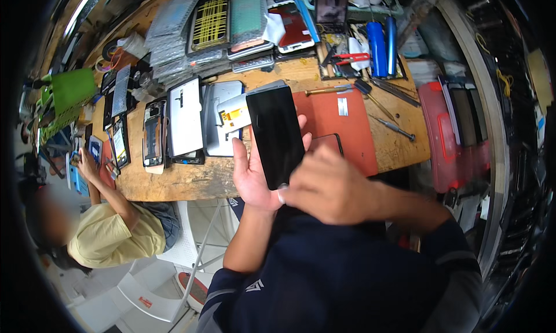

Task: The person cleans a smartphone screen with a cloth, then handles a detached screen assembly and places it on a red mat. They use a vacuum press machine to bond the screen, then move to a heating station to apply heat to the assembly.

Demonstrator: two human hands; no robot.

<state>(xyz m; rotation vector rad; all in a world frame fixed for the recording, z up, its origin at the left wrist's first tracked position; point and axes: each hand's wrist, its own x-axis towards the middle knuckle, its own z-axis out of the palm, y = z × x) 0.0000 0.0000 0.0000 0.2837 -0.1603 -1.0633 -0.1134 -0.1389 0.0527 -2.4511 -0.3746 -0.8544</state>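
Cradling black phone (pixel 277 139) on left hand (pixel 252 174), palm up, with fingers wrapped round the right long edge and thumb off to the left. Bunching right hand (pixel 330 185) over the lower right corner, with fingers curled. Too blurred to tell for sure whether pinching or only touching. Small white scrap (pixel 282 197) by those fingertips, kind unclear.

Handling, by guess: light, stiff, slick on the glossy face, fragile if dropped or bent. Best held by the long edges or supported flat from underneath; no hard pressing mid-screen.

Position: above the left palm, just left of the right hand, dark face up, with top end pointing away toward the bench. Clear of the tabletop, by the look of it.

Farther out: second dark phone (pixel 333 141) on red-orange mat (pixel 362 130), partly hidden behind right hand. On wooden bench (pixel 191 185), left side: white panel (pixel 186 116), opened phone (pixel 154 133). Right side: blue-grey screwdriver (pixel 395 128). At left, seated co-worker in yellow shirt (pixel 119 231). Toward the back: bubble-wrapped stack (pixel 168 37), blue cylinder (pixel 376 49).
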